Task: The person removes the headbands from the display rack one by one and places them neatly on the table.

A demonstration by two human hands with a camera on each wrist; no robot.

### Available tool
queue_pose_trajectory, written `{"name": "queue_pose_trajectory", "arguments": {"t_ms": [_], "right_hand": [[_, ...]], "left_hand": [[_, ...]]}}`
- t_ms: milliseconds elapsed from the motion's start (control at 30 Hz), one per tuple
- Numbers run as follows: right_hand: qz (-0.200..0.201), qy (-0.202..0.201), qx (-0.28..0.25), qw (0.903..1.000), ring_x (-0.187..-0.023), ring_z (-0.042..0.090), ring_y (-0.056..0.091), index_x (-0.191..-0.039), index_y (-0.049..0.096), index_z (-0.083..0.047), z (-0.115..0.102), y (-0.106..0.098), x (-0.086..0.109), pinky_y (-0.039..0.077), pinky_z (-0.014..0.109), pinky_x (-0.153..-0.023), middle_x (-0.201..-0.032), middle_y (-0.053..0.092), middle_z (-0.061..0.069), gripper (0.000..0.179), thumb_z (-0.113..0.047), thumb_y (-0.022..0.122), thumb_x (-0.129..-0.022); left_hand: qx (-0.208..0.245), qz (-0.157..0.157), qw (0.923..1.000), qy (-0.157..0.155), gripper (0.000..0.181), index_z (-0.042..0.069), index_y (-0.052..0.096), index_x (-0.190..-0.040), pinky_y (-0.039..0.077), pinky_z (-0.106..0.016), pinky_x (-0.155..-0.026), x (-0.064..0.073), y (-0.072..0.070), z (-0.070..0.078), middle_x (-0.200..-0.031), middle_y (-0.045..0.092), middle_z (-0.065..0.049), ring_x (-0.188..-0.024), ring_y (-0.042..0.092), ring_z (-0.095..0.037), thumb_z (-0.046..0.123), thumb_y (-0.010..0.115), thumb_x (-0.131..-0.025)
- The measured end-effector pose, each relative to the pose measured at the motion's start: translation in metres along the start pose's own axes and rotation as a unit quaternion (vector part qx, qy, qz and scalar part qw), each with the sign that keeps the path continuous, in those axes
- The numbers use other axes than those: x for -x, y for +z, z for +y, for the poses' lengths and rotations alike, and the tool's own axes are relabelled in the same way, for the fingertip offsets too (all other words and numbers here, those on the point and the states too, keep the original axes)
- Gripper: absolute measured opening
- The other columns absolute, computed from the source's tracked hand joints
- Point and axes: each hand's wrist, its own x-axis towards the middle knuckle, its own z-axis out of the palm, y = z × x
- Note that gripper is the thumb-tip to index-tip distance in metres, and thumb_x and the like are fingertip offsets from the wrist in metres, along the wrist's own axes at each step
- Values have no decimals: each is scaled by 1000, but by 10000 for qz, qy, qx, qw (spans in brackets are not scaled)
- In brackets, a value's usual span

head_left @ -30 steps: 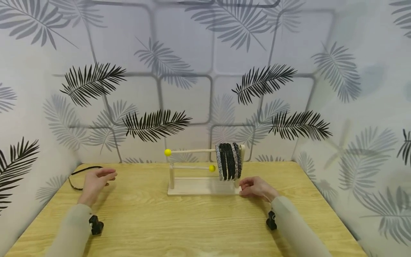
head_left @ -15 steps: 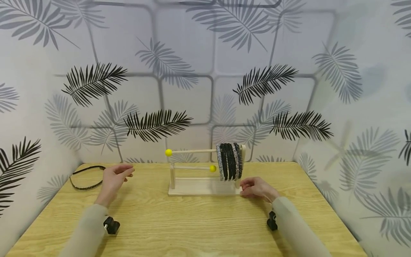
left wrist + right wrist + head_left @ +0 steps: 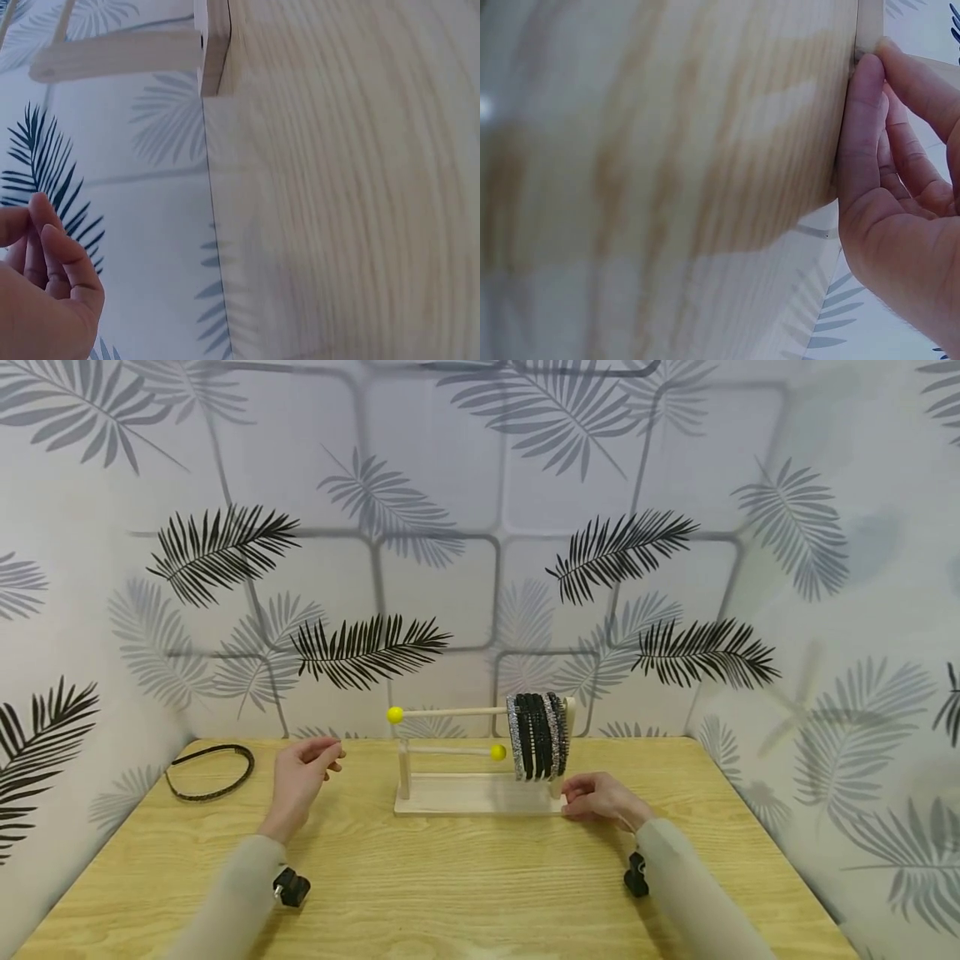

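Observation:
A light wooden rack (image 3: 480, 793) stands on the table, with two rods tipped by yellow balls. Several black and silver glittery headbands (image 3: 537, 737) hang at the right end of its upper rod. My right hand (image 3: 603, 802) holds the right end of the rack's base; in the right wrist view its thumb and finger (image 3: 868, 97) meet at the base edge. My left hand (image 3: 302, 781) is raised left of the rack, fingers loosely bent, holding nothing visible. A single black headband (image 3: 212, 796) lies on the table behind and left of it.
The wooden table (image 3: 450, 893) reaches back to a wall covered with leaf-patterned sheeting (image 3: 435, 527). The lower rod (image 3: 446, 751) sits in front of the back wall, its yellow ball (image 3: 498, 752) close to the hanging headbands.
My left hand has moved right, away from the black headband on the table and toward the rack, so the whole loop now shows. The right hand stays at the base.

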Motion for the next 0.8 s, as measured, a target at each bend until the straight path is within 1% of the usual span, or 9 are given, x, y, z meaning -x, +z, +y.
{"name": "queue_pose_trajectory", "arguments": {"t_ms": [167,233,300,433,533,667,800], "right_hand": [[18,6,-32,10000,-79,11,59,-116,62,7,0,0,2,55,22,-70,-91,63,5,37,4,74,-82],[28,4,0,10000,-79,11,58,-116,62,7,0,0,2,54,21,-69,-91,63,5,36,3,74,-82],[31,-45,56,10000,-80,11,58,-116,62,7,0,0,2,53,21,-69,-92,64,6,36,2,75,-82],[72,-19,0,10000,-80,12,58,-116,62,7,0,0,2,54,22,-69,-92,63,5,37,4,74,-81],[99,45,-34,9999,-80,12,59,-118,62,7,0,-1,1,55,23,-70,-92,63,5,38,4,74,-81],[96,53,-46,9999,-80,12,59,-118,62,7,0,-1,1,56,24,-70,-93,63,6,38,3,74,-82],[70,17,-37,10000,-80,12,59,-118,62,7,0,-1,0,55,23,-70,-94,63,6,37,3,74,-83]], "left_hand": [[330,135,9994,-40,27,-2,65,-114,48,-19,-56,4,16,5,-72,69,13,-62,63,-5,19,62,-98],[395,141,9991,-36,29,-4,64,-115,47,-18,-55,5,22,6,-70,68,13,-60,62,-4,19,62,-98],[414,136,9990,40,30,-5,64,-114,47,-18,-55,6,27,7,-69,68,13,-59,61,-4,21,62,-98],[499,47,9985,234,30,-4,67,-109,48,-19,-55,8,37,12,-68,67,10,-58,61,-6,24,60,-99],[622,-48,9976,292,29,-3,68,-105,48,-20,-55,12,43,17,-67,67,8,-58,61,-7,25,59,-100],[804,-148,9962,299,31,-6,67,-103,48,-20,-55,16,50,23,-66,66,5,-57,61,-8,24,59,-100],[918,-177,9950,363,31,-9,66,-101,47,-20,-53,19,57,27,-65,66,4,-55,60,-8,22,59,-99]]}}
